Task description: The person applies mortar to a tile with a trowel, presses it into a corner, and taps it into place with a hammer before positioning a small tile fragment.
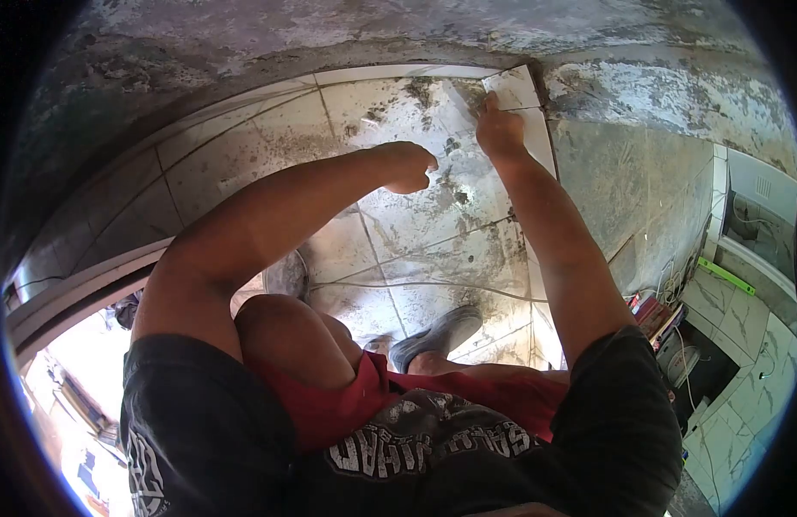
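Observation:
My right hand (502, 135) is at the corner where the walls meet. One finger stretches up against a small white tile piece (517, 87), and the other fingers look curled at its edge. My left hand (407, 168) hangs over the dirty tiled floor (342, 246), to the left of my right hand. Its fingers are bent in towards the thumb, and whatever they may hold is hidden. Dark crumbs of mortar or dirt (460, 197) lie on the tiles between and below the hands.
A thin cable (433, 283) runs across the floor in front of my shoe (437, 336). A dark round container (286, 276) stands by my knee. Rough grey walls (631, 82) close in at the top and right. A green level (727, 276) lies on tiles at the right.

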A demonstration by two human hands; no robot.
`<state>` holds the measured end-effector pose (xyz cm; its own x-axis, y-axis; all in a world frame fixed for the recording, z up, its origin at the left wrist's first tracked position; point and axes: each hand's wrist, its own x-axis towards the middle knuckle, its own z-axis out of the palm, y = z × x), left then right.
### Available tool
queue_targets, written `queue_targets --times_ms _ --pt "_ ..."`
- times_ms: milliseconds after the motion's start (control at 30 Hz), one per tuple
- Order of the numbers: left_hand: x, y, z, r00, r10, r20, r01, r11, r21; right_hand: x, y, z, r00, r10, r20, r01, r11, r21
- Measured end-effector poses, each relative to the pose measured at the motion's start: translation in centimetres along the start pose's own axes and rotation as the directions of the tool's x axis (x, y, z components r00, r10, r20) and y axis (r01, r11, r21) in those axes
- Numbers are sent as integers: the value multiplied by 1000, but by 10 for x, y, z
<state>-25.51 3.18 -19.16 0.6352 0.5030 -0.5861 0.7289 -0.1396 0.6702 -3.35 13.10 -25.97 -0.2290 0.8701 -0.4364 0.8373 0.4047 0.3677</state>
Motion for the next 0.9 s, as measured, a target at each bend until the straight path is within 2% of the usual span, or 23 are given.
queue_targets --times_ms 167,267,333,433,533,633,733,833,900 --pt "-2 -9 4 999 8 -45 -10 998 -57 -5 -3 2 994 27 109 -23 999 -40" --pt "-5 -18 -1 997 9 -79 -18 993 -117 3 -5 34 991 67 112 -56 994 -96" --pt "-9 -19 -5 996 -21 -84 10 991 -132 0 -9 23 993 53 110 -33 985 -169" --pt "-5 -25 1 996 -15 -88 2 990 -142 6 -12 7 997 -55 60 68 973 -223" --pt "-5 -24 3 996 -25 -81 10 983 -182 14 -20 3 996 81 35 -79 996 -46" --pt "-4 -23 3 997 -26 -72 10 977 -213 20 -22 17 985 154 -83 -147 986 79" --pt "-3 -24 3 997 -22 -70 6 977 -212 23 -25 -5 994 14 -105 1 990 139" --pt "-2 -23 2 998 -21 -64 8 981 -194 43 -9 1 995 94 11 -95 976 198" --pt "-3 -24 1 996 5 -93 -22 982 -188 37 -8 11 997 54 -60 -55 998 -23"
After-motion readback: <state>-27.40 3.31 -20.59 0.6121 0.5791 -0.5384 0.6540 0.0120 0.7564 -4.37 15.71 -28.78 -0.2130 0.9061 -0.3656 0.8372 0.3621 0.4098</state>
